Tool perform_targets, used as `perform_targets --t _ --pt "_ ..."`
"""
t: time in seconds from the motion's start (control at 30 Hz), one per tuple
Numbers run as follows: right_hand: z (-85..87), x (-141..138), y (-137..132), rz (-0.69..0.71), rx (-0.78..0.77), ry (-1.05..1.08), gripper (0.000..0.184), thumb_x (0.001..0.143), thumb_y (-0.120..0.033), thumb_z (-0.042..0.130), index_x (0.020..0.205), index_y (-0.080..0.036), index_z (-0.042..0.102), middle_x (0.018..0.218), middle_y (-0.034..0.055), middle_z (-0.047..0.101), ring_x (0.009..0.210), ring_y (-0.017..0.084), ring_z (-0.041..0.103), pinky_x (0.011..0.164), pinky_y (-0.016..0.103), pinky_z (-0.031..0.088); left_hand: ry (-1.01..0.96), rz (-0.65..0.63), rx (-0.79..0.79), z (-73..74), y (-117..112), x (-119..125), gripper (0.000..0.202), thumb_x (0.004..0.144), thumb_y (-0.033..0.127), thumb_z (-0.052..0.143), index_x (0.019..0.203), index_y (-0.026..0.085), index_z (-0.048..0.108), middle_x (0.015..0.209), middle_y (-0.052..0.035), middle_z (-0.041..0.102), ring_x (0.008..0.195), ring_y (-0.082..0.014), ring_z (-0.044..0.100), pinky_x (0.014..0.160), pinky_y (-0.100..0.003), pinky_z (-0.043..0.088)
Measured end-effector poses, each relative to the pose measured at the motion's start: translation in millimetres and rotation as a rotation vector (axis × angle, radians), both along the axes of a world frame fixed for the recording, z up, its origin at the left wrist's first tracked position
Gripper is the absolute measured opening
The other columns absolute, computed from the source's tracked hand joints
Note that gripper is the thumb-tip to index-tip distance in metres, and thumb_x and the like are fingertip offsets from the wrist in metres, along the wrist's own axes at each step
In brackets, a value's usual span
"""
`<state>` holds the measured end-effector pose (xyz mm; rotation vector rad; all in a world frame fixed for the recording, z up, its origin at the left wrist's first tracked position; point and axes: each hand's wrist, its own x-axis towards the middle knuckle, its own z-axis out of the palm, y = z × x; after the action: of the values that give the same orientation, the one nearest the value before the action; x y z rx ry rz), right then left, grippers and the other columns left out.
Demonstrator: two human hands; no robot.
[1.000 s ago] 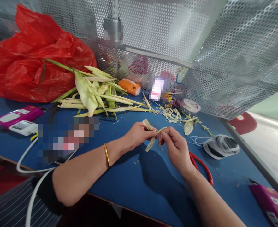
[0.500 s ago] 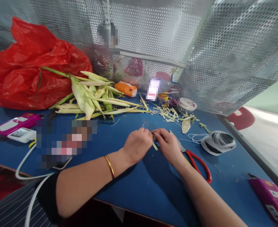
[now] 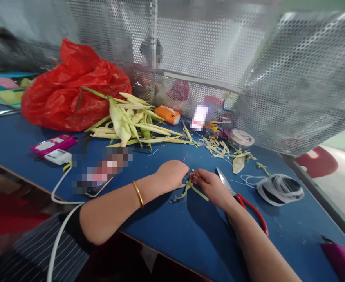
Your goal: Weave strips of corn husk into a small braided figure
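Note:
Fingers curled, my left hand (image 3: 172,174) is closed beside a small knotted piece of pale green corn husk (image 3: 187,189); its fingertips are turned away from view. My right hand (image 3: 210,185) pinches the top of this piece, and several thin strips splay out below toward the table. Just right of that hand lie red-handled scissors (image 3: 226,181), partly covered by the wrist. A spool of white thread (image 3: 279,190) sits farther right, with loose thread trailing toward the scissors.
A red plastic bag (image 3: 81,94) and a heap of corn husks (image 3: 122,125) occupy the back left. Near them are an orange tissue pack (image 3: 168,114), husk scraps (image 3: 216,148) and a white tape roll (image 3: 241,137). A phone (image 3: 102,184) and white cable (image 3: 56,192) lie left.
My view has shifted left, so the scene sits farther right. The husk piece's splayed strips now show below my hands, where they were mostly hidden. Both hands remain close together.

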<state>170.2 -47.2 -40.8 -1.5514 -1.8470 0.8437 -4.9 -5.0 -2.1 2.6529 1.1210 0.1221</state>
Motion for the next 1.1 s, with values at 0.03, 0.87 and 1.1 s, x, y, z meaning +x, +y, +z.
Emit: perform_targets --t 0.03,0.87,1.1 --pt "0.7 -1 0 0.013 0.013 -0.018 0.021 0.088 -0.029 0.045 0.077 -0.021 0.061 0.078 0.0040 0.067 0.073 0.019 0.059 0.068 0.029 0.043 0.028 0.015 0.010 0.8 1 -1 0.022 0.079 0.011 0.054 0.084 0.016 0.075 0.082 -0.0138 0.072 0.085 -0.0257 0.067 0.073 -0.032 0.047" --pt "9.5 2 1 -0.001 -0.105 0.226 0.026 0.081 -0.041 0.055 0.065 -0.020 0.060 0.077 0.0032 0.066 0.073 0.017 0.059 0.066 0.029 0.046 -0.751 0.248 -1.194 -29.6 19 2 0.031 0.064 0.038 0.079 0.076 0.011 0.068 0.063 -0.0032 0.066 0.057 -0.0110 0.061 0.056 -0.024 0.049" --pt "6.8 0 1 -0.226 -0.081 0.212 0.026 0.074 -0.044 0.064 0.065 -0.019 0.066 0.062 0.0007 0.060 0.058 0.014 0.050 0.053 0.026 0.037 -0.744 0.257 -1.097 -37.2 17 8 0.011 0.064 0.016 0.072 0.074 0.012 0.069 0.056 0.0004 0.061 0.053 -0.0097 0.057 0.055 -0.023 0.047"
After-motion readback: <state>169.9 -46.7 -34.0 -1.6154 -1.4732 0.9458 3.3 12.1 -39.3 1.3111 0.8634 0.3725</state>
